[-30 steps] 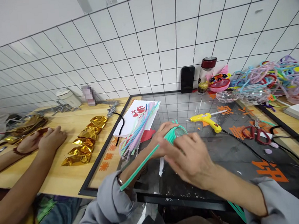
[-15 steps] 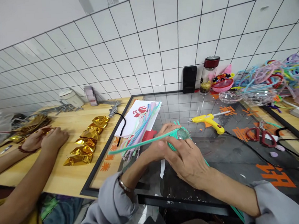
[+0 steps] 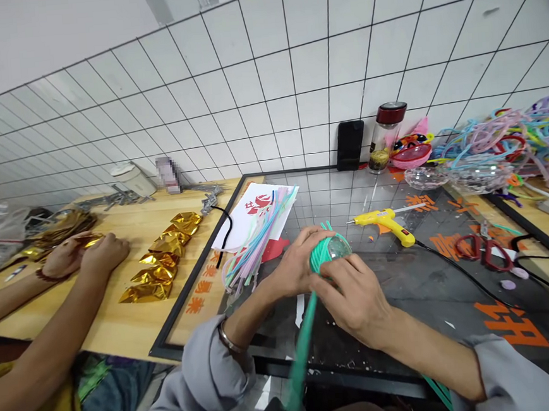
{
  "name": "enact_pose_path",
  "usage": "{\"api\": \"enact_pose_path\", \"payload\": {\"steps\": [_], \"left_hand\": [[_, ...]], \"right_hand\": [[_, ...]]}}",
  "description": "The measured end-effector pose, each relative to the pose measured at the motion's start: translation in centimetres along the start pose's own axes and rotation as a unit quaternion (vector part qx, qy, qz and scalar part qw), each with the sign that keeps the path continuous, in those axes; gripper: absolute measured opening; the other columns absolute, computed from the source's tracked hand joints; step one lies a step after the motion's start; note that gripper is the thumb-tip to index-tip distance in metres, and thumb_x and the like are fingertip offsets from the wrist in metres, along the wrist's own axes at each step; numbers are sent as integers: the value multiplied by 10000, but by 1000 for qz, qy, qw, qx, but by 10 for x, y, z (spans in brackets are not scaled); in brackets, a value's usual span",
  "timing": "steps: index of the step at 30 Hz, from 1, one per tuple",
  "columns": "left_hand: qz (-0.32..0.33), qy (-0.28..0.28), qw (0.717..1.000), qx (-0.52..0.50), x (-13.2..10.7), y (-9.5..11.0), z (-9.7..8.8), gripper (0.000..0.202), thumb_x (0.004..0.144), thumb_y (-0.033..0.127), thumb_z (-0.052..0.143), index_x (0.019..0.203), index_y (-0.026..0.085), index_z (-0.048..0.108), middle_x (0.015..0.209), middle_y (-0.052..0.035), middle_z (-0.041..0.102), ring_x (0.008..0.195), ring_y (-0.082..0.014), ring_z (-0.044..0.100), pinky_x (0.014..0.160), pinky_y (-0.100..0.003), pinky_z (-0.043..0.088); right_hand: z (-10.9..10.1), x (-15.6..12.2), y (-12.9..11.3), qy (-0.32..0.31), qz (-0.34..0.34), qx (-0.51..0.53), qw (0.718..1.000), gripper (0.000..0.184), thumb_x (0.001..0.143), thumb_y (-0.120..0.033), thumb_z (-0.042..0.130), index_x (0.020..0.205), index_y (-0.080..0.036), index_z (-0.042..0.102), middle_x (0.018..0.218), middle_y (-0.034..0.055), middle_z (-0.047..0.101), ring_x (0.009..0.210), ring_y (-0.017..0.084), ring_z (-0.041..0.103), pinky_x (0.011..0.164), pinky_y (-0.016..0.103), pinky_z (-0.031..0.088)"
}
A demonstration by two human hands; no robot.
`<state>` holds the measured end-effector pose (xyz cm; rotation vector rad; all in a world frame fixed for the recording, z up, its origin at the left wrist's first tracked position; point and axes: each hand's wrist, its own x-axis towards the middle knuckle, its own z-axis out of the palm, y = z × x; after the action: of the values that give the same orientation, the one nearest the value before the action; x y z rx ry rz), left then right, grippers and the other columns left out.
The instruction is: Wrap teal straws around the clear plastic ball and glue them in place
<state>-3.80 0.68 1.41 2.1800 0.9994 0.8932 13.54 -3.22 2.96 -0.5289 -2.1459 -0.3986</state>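
Observation:
Between my two hands is a clear rounded piece (image 3: pixel 339 246), like a plastic ball, wrapped on its left side in rows of green pipe cleaner (image 3: pixel 321 254). My left hand (image 3: pixel 298 260) holds it from the left, fingers curled over the far side. On the near side, my right hand (image 3: pixel 358 297) presses its thumb and fingers against the green rows. A loose green length (image 3: pixel 300 355) hangs from under the hands toward my lap, blurred. Short green ends stick up at the top. Both fingertips are partly hidden.
Pastel pipe cleaners (image 3: pixel 253 245) lie on white paper (image 3: pixel 231 228). A yellow glue gun (image 3: pixel 385 222) and red-handled scissors (image 3: pixel 490 255) lie to the right. Behind stand a phone (image 3: pixel 350 146) and a glass bottle (image 3: pixel 383 140). At left, another person's hands (image 3: pixel 102 254) work near gold foil (image 3: pixel 159 271).
The loose green length has swung from pointing left to hanging down toward me. My right hand has shifted slightly, showing more of the wrapped piece.

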Motion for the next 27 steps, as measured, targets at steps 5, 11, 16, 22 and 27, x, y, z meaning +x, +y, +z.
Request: {"api": "enact_pose_path", "payload": {"steps": [5,11,16,22,27], "left_hand": [[-12,11,1000,1,3,0,1,899,547,278,863,1367,222,499,1351,-135,490,1330,-343,486,1163,-519,402],[-16,17,1000,-3,4,2,2,908,524,258,873,1356,258,510,1365,-123,488,1325,-343,493,1153,-540,407],[-7,18,1000,4,4,3,1,887,536,278,868,1346,218,509,1381,-146,487,1346,-353,486,1162,-534,404],[9,15,1000,6,5,3,1,882,554,269,866,1353,186,502,1380,-158,495,1359,-344,471,1168,-518,404],[7,11,1000,2,5,2,1,883,558,289,873,1351,223,492,1371,-141,494,1363,-341,465,1171,-527,398]], "right_hand": [[-7,-21,12,41,39,70,996,211,860,4,521,1004,-96,638,901,145,667,848,216,615,687,338,511],[-14,-20,19,70,86,136,985,274,821,26,551,1011,-144,652,978,139,715,927,229,688,789,396,591],[-13,-20,22,77,92,151,981,271,801,27,571,988,-142,672,961,134,743,910,231,704,799,402,592],[-9,-25,26,77,112,167,977,257,806,-8,551,948,-177,683,972,100,756,916,223,705,820,413,588],[-8,-26,27,78,106,148,980,256,800,-1,549,927,-185,673,957,93,758,918,224,691,798,407,582]]}}
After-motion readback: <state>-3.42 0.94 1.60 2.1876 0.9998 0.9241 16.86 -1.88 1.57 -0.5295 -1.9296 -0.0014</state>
